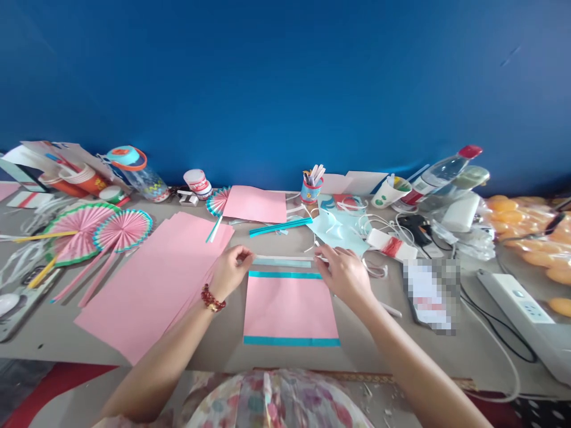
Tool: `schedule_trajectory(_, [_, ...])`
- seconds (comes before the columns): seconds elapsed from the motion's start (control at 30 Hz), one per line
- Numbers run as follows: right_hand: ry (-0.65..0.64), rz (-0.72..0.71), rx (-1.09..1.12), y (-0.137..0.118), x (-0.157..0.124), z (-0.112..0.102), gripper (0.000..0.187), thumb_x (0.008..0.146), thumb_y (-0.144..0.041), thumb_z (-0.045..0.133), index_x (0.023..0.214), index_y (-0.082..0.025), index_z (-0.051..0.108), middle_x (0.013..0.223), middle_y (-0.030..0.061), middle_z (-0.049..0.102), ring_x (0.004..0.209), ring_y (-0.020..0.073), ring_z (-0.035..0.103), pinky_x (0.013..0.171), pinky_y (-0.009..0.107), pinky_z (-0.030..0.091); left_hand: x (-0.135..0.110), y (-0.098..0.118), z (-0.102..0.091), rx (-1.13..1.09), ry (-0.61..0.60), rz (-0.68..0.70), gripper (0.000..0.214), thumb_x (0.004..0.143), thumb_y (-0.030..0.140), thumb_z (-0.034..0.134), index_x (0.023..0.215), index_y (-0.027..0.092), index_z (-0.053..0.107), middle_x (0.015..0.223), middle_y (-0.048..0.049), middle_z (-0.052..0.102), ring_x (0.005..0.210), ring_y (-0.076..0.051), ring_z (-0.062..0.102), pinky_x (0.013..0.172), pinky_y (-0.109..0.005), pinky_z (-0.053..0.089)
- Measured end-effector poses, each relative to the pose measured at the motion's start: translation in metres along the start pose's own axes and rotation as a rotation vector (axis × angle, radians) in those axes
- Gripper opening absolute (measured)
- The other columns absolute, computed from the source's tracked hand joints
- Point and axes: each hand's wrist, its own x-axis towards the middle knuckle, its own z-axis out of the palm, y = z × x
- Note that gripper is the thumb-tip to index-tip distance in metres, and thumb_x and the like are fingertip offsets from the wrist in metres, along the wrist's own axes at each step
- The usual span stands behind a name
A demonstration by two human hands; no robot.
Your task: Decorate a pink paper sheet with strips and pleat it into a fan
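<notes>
Just past the far edge of the banded pink sheet (289, 309), both hands are on a thin white strip (285, 258). The left hand (232, 267) is nearly closed, thumb and fingertips pinching the left end; the right hand (345, 273) pinches near the right end, its other fingers loosely curled. Between them the strip runs straight from left to right, with a pale blue strip (285, 263) along its near side; whether the two are joined I cannot tell. Uneven pulling by the hands could kink or tear something so slender, or let an end slip free. If the pale blue strip is sticky, which the view does not settle, it could catch askew on the sheet's far teal band (285, 275), close by on the near side. Nothing appears to weigh the sheet down, so a brushing wrist might turn it crooked on the tabletop (218, 352). Farther left, the bracelet (212, 298) could drag at the loose pink stack (147, 285). To the right, an outward swing of the right hand might disturb the pale blue paper (339, 232) near its fingers.
</notes>
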Motion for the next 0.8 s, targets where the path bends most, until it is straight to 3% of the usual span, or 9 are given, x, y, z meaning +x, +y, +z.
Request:
schedule_trajectory(0.3, [0.088,0.050,-0.049,-0.005,-0.015,0.020,0.014,0.093,-0.023,0.049,0.083,-0.020,0.059,0.070,0.0021,0.067,0.071,0.0190,0.061,0.070,0.030,0.033,-0.003,-0.004,0.010,0.098,0.023,0.061,0.016,0.088,0.031,0.055,0.078,0.020,0.062,0.076,-0.0019,0.068,0.071,-0.017,0.064,0.064,-0.026,0.045])
schedule_trajectory(0.53, [0.063,0.041,-0.030,-0.007,-0.022,0.031,0.016,0.094,-0.022,0.046,0.084,-0.020,0.059,0.070,0.0027,0.066,0.071,0.0193,0.060,0.074,0.031,0.036,-0.004,-0.010,0.011,0.181,0.036,0.132,0.013,0.089,0.025,0.055,0.078,0.021,0.059,0.074,-0.0021,0.065,0.071,-0.018,0.061,0.069,-0.029,0.046])
schedule_trajectory(0.8, [0.006,0.017,-0.011,0.001,-0.019,0.035,0.021,0.097,-0.024,0.045,0.086,-0.021,0.063,0.074,0.0026,0.067,0.072,0.0191,0.059,0.076,0.031,0.036,0.001,-0.016,0.009,0.160,0.063,0.115,0.011,0.089,0.024,0.056,0.080,0.020,0.062,0.091,-0.0047,0.061,0.074,-0.016,0.059,0.073,-0.029,0.050])
